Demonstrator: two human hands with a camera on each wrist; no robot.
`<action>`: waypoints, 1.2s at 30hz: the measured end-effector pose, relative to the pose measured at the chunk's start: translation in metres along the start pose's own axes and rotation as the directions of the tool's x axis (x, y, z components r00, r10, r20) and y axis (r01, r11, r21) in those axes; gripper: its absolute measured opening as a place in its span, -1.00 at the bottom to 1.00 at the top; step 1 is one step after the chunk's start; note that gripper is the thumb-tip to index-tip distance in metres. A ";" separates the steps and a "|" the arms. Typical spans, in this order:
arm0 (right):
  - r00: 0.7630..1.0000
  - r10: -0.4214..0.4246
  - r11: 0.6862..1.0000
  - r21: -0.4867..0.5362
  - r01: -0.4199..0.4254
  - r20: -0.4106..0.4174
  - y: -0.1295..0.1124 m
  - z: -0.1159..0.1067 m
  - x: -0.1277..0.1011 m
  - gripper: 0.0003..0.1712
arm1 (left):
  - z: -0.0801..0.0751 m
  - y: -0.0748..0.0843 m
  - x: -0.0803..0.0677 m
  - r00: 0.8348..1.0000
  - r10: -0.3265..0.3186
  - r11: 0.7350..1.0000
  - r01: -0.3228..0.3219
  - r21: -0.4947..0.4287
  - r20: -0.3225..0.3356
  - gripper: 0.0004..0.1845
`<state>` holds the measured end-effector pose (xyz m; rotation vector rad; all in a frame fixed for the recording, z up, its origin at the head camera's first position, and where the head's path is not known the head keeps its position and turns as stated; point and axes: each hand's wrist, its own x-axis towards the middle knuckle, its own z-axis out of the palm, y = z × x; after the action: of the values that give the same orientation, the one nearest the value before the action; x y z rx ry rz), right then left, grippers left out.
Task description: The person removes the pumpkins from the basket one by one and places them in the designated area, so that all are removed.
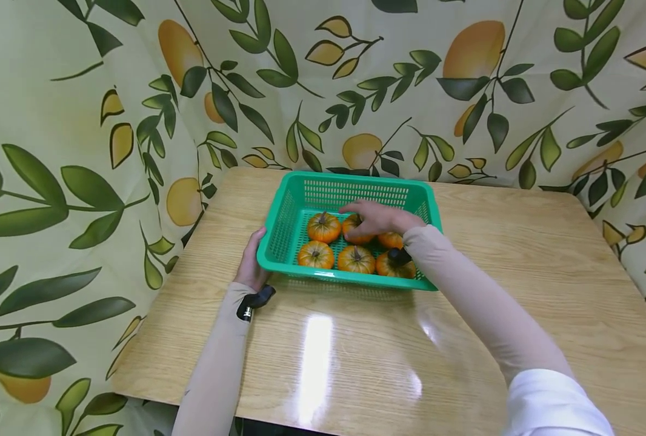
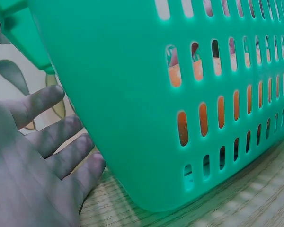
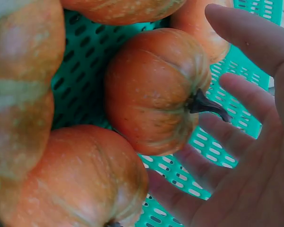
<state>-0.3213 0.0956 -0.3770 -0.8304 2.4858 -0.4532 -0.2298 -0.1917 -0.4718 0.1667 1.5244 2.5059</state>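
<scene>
A green slotted plastic basket (image 1: 350, 278) stands on the wooden table and holds several small orange pumpkins (image 1: 316, 254). My right hand (image 1: 374, 218) reaches into it with fingers spread over a middle pumpkin at the back. In the right wrist view that hand (image 3: 255, 142) lies open beside a stemmed pumpkin (image 3: 151, 90), its fingers straight and not closed round it. My left hand (image 1: 252, 260) rests against the basket's near left corner. In the left wrist view its straight fingers (image 2: 61, 156) lie along the basket wall (image 2: 132, 94).
The light wooden table (image 1: 356, 363) extends in front of and to the right of the basket. A cloth with a lemon and leaf print (image 1: 83, 121) hangs behind and to both sides. A black camera (image 1: 254, 301) sits on each wrist.
</scene>
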 end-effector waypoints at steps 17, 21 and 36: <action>1.000 0.010 0.999 -0.050 -0.008 0.030 0.008 0.008 0.001 -0.21 | 0.003 0.002 -0.001 1.000 -0.019 0.999 0.019 0.035 -0.005 -0.28; 0.999 0.007 0.997 -0.073 -0.005 0.033 0.009 0.010 0.001 -0.23 | 0.003 0.000 -0.002 1.000 -0.020 0.999 0.021 0.032 -0.014 -0.29; 1.000 0.008 0.999 0.032 -0.008 0.001 0.002 -0.001 -0.006 -0.20 | 0.002 -0.001 -0.004 1.000 -0.006 0.999 0.006 0.043 -0.002 -0.26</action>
<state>-0.3183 0.1010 -0.3745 -0.8083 2.4740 -0.4885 -0.2259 -0.1904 -0.4723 0.1667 1.5775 2.4705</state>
